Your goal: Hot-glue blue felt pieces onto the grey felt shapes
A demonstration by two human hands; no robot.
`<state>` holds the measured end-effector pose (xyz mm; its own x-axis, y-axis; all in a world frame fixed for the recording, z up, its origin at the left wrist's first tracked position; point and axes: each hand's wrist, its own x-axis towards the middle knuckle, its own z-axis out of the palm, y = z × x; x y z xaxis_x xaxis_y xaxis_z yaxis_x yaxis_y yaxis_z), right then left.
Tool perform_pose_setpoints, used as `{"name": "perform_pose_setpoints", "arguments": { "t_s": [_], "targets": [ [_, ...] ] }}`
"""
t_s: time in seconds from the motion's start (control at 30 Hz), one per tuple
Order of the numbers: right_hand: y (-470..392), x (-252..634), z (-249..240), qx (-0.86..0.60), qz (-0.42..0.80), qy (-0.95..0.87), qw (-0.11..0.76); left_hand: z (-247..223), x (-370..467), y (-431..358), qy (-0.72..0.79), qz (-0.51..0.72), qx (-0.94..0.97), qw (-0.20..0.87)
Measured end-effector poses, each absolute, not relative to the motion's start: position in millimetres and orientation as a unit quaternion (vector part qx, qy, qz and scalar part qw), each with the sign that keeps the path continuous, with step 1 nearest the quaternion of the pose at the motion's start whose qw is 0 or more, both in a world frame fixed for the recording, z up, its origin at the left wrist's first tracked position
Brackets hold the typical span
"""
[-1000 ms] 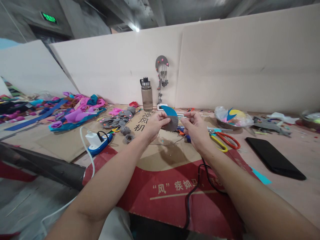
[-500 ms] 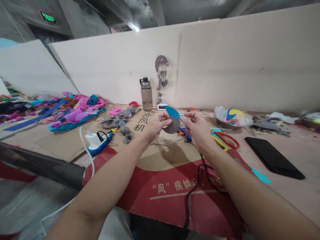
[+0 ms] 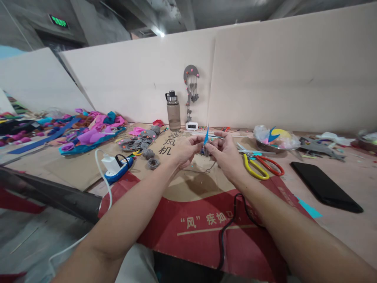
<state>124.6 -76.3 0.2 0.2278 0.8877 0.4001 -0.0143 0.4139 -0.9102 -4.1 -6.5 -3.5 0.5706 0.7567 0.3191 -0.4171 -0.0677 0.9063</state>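
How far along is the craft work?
The grey crescent mobile against the board looks done, strung and dotted pink. In hand: a blue piece, edge-on, left hand pinching it, right hand at it. Left: probably that piece, since both hands are at it; extent unclear.

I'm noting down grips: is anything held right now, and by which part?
Yes, a blue piece, pinched below its upright pointed tip by the fingers of the left hand and right hand. Fingers hide the exact contact.

Flat cardboard [image 3: 197, 247] leaves room in front, though a black cord [image 3: 222, 243] crosses it; scissors [image 3: 255, 168] obstruct the right.
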Motion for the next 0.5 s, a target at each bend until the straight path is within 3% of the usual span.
{"name": "perform_pose_setpoints", "arguments": {
  "t_s": [0.27, 0.5],
  "targets": [
    [-70.7, 131.1, -7.1, -0.438, 0.25, -0.523, 0.687, 2.3, -2.5, -16.2, 0.165, 0.419, 0.558, 0.697],
    [-65.9, 139.5, -10.7, -0.449, 0.245, -0.517, 0.686, 6.7, -1.3, -23.1, 0.186, 0.418, 0.587, 0.668]
  ]
}}
